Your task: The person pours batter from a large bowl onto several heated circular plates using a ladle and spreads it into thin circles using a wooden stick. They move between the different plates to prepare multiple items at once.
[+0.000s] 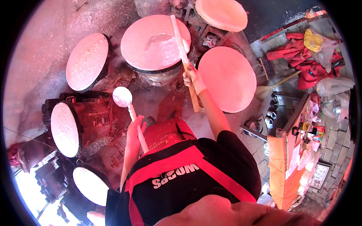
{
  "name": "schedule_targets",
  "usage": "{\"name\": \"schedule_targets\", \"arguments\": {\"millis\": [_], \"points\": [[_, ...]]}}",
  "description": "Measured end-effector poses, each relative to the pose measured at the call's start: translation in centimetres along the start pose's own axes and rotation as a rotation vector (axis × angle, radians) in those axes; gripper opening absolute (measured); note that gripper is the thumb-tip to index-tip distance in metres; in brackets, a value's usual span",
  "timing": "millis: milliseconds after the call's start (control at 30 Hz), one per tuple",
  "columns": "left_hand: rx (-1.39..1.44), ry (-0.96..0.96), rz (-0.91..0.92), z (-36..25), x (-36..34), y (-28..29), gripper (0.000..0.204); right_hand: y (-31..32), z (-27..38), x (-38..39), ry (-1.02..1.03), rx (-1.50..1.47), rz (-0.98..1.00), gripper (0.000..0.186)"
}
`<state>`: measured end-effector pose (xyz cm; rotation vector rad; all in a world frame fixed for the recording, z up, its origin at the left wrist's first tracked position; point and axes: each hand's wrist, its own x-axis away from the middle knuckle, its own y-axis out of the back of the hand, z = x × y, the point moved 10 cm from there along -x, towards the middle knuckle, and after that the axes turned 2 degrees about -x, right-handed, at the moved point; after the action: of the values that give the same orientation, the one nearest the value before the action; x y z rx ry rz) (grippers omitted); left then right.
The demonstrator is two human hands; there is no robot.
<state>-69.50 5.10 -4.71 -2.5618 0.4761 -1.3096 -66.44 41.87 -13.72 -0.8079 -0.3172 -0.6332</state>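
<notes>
My right hand [194,78] is closed round a long, flat wooden stick [176,33] with a whitish upper length. The stick crosses the right side of the far middle griddle [152,71], above or on a pale round layer of batter [135,41]; I cannot tell whether it touches. A shiny wet patch lies left of the stick. My left hand [132,131] grips the handle of a ladle [122,96], whose round bowl looks coated or filled with pale batter. The ladle is held in front of my red apron [169,133], apart from the griddles.
More batter-covered rounds surround me: right [228,81], far right [222,14], left [87,62] and several lower left. At right stand a low table with an orange cloth [277,169], a broom [264,90], red cloths [290,54] and plastic bags [333,86].
</notes>
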Motion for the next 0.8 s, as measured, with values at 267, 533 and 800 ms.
{"name": "schedule_targets", "arguments": {"millis": [267, 533, 800], "points": [[-0.047, -0.052, 0.065, -2.9, -0.6, -0.7, 0.033, -7.6, 3.6, 1.2, 0.209, 0.218, -0.421, 0.037], [-0.045, 0.01, 0.135, -4.5, 0.1, 0.3, 0.02, -5.4, 0.3, 0.1, 0.778, 0.536, -0.578, 0.037], [-0.086, -0.018, 0.275, -6.0, -0.1, -0.4, 0.016, -6.4, 1.2, 2.3, 0.706, 0.578, -0.455, 0.038]]}}
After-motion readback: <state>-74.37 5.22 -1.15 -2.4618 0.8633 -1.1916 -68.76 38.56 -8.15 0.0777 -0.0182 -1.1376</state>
